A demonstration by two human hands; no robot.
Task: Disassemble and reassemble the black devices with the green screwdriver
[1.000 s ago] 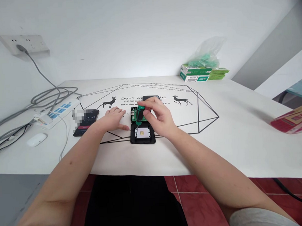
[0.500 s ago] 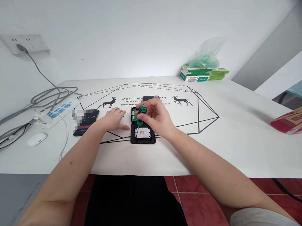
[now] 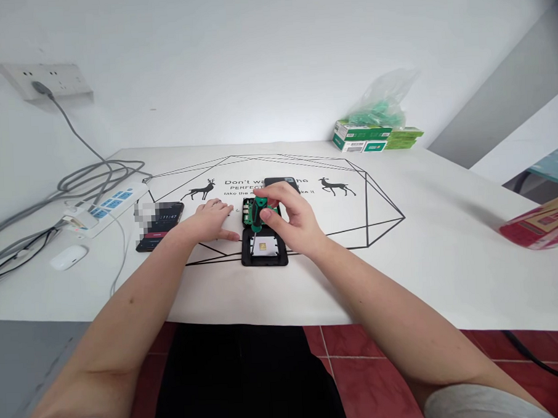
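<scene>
My right hand (image 3: pixel 292 217) is closed round the green and black handle of a screwdriver (image 3: pixel 257 213). Its thin shaft points down to the left side of a white panel with a gold square, set in a black plastic case (image 3: pixel 264 261). Just behind that panel, and partly covered by my right hand, is a green circuit board (image 3: pixel 247 219) with pale connectors along its left edge. My left hand (image 3: pixel 212 220) lies on the table left of the case, fingers stretched out and thumb near the case's edge, holding nothing. A dark flat object (image 3: pixel 278 181) lies behind my right hand.
A smartphone (image 3: pixel 163 226) with a lit screen lies left of my left hand. Farther left are a white power strip (image 3: pixel 118 207), grey cables and a white earphone case (image 3: pixel 69 257). Green boxes (image 3: pixel 363 133) stand against the wall; a red package (image 3: pixel 538 222) lies at right.
My right fingers have shifted on the screwdriver's handle, which appears turned and tilted slightly differently. My left hand and the case stay in place.
</scene>
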